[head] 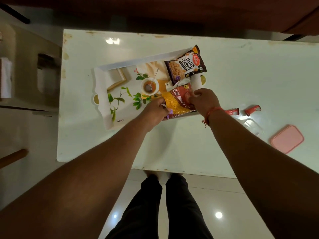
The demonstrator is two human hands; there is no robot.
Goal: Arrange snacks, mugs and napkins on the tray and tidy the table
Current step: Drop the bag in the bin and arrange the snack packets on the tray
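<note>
Red-and-yellow foil packet of aloo bhujia (179,100) lies at the 4 o'clock corner of the white rectangular tray with a printed tea-and-leaves picture (103,83); left hand (155,112) pinches its near-left corner, right hand (204,100) grips its right edge with curled fingers. Dark foil packet of salted peanuts (185,65) lies at the tray's 1 o'clock corner, just beyond the bhujia packet. On the glossy white table (241,69), toward 3–4 o'clock of the tray: two small red sachets (252,109), a clear plastic container (252,125), a pink rounded-square lid (287,139).
</note>
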